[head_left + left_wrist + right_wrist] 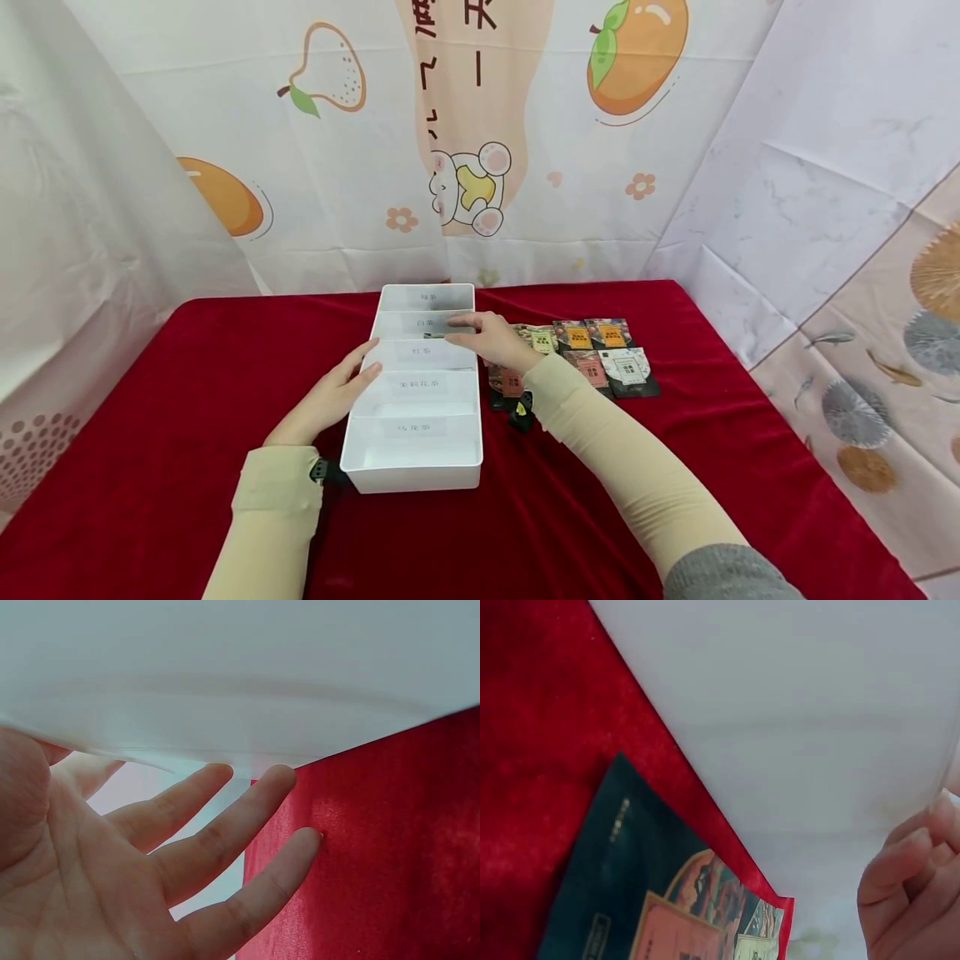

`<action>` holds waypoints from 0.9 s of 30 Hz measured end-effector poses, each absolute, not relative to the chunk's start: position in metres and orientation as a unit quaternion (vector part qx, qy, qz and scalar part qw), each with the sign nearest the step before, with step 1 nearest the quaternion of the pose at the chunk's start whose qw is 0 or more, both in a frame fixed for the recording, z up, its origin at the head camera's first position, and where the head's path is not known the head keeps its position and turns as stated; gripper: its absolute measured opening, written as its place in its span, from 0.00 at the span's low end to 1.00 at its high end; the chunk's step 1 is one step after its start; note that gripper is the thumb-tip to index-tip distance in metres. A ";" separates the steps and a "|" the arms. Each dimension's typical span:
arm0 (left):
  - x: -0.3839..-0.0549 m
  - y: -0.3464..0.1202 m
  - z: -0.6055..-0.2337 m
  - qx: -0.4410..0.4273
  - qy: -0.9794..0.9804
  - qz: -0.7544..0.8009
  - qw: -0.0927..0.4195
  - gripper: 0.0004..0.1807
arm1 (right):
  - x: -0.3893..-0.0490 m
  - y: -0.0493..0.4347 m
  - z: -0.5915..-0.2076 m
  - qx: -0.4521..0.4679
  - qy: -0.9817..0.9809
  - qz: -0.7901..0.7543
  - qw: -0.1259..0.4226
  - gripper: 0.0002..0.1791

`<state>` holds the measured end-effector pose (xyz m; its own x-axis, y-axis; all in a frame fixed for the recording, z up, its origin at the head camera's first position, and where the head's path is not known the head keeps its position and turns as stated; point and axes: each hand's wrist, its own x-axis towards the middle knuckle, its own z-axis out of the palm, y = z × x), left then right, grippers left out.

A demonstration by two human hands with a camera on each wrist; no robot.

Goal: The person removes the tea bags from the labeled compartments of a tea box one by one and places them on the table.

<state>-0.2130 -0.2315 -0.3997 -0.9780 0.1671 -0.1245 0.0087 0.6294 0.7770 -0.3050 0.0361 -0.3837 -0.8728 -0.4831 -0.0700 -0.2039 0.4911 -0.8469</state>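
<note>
A long white box (411, 479) with several labelled compartments stands on the table. My left hand (333, 398) is at its left wall, and the left wrist view shows straight, spread fingers (217, 851) against the white plastic. Over the right rim reaches my right hand (495, 337), thumb and forefinger apart above the second compartment from the back. A dark edge of a sachet (433, 335) shows in that compartment, just left of the thumb. In the right wrist view, loosely bent fingers (900, 874) lie by the outside of the wall.
Several flat sachets lie right of the box: a white one (628, 368), orange-labelled ones (611, 335), a green one (543, 338) and red-labelled ones (512, 383), partly under my right forearm. Red cloth (187, 433) covers the table; a printed curtain (337, 208) hangs behind.
</note>
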 end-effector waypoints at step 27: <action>-0.213 -0.231 -0.400 0.043 0.896 0.432 0.093 0.37 | -0.288 0.037 -0.376 -0.222 0.867 -0.446 0.033 0.14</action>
